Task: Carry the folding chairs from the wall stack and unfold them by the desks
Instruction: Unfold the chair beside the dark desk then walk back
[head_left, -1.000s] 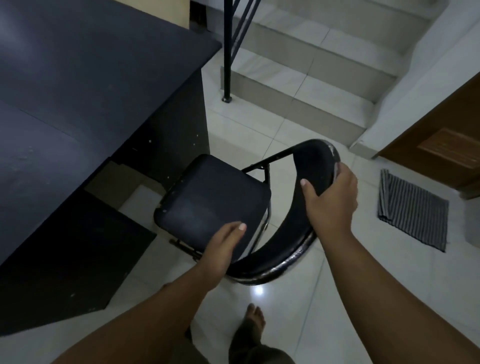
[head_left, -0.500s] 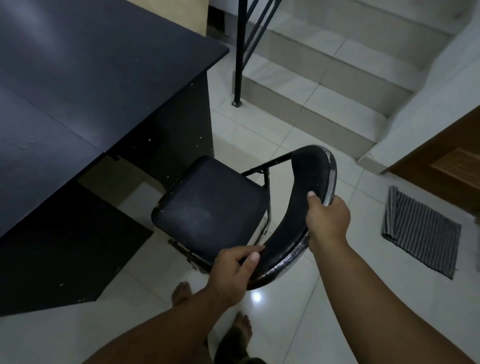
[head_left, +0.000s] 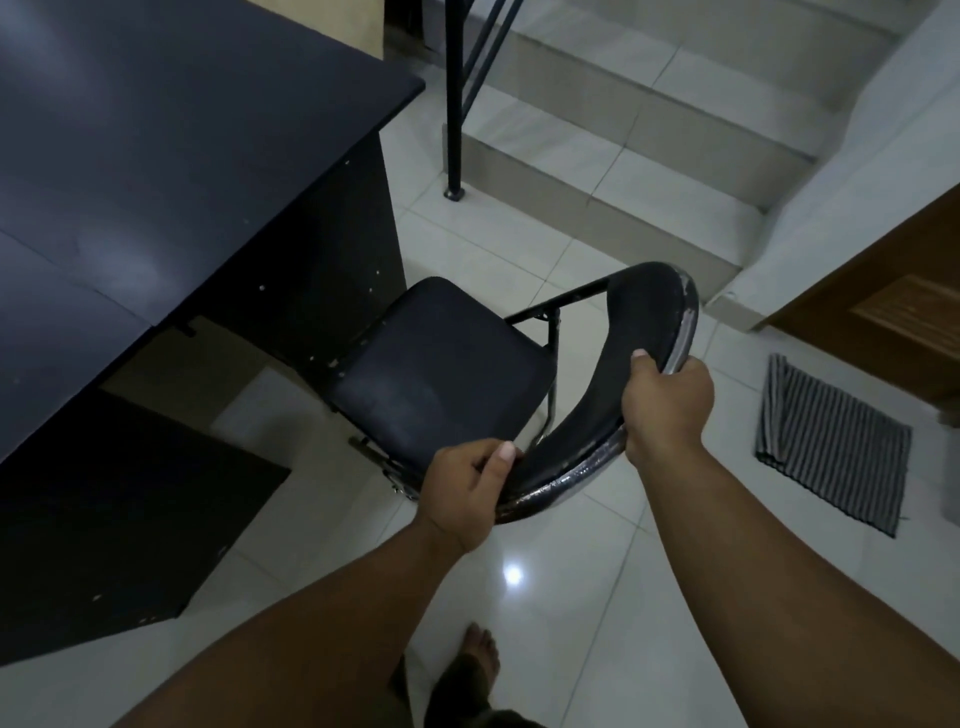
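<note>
Filling the left side, a matte black desk (head_left: 156, 156) with a flat, square-cornered top and a speckled side panel stands well to the left of the left-hand fingers. Just beyond those fingers sits the folding chair (head_left: 441, 374), opened out, its seat a rounded-square black pad with a faint scuffed sheen, close against the desk's side panel. Farther beyond, a thin black metal post (head_left: 453, 104) rises from the floor.

The left hand (head_left: 462, 493) reaches forward on an extended arm, fingers and thumb curled round the near end of the curved backrest (head_left: 639, 338), thumbnail against the padding. Below that hand a bare foot (head_left: 475, 660) rests on glossy pale floor tiles (head_left: 571, 597).

The backrest is a black padded arc edged with a worn, shiny metal rim, running from the left fingers to the right ones. The right hand (head_left: 665, 405) clenches it farther along, thumb on the padded inner face, fingers wrapped behind the rim. Beyond them climb pale tiled steps (head_left: 649, 171). Right of the right-hand fingers lies a grey striped cloth mat (head_left: 831, 447), with a brown wooden door (head_left: 883, 322) past it.
</note>
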